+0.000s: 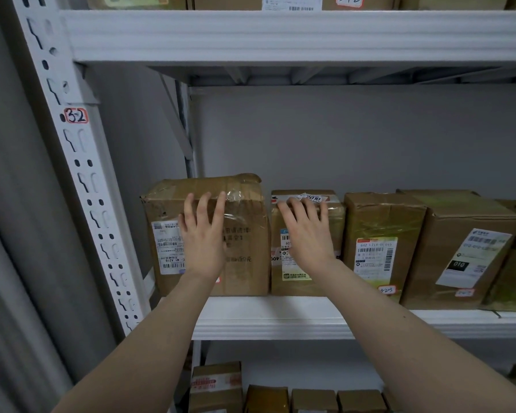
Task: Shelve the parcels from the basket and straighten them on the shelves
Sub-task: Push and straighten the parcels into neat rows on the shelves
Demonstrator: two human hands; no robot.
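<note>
Left hand (201, 236), fingers straight and spread, presses flat on the front of the large parcel (245, 222) at the left end of the middle shelf (280, 320). Right hand (306, 231), likewise flat and grasping nothing, lies on the smaller parcel (337, 228) just beside it; further parcels (382, 228) stand to the right

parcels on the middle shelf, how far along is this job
Done: a row of boxes already stands on the middle shelf. In hand: the left hand presses the leftmost box, the right hand the smaller box beside it. Left: the box marked 010 looks skewed; the basket is out of view.
</note>
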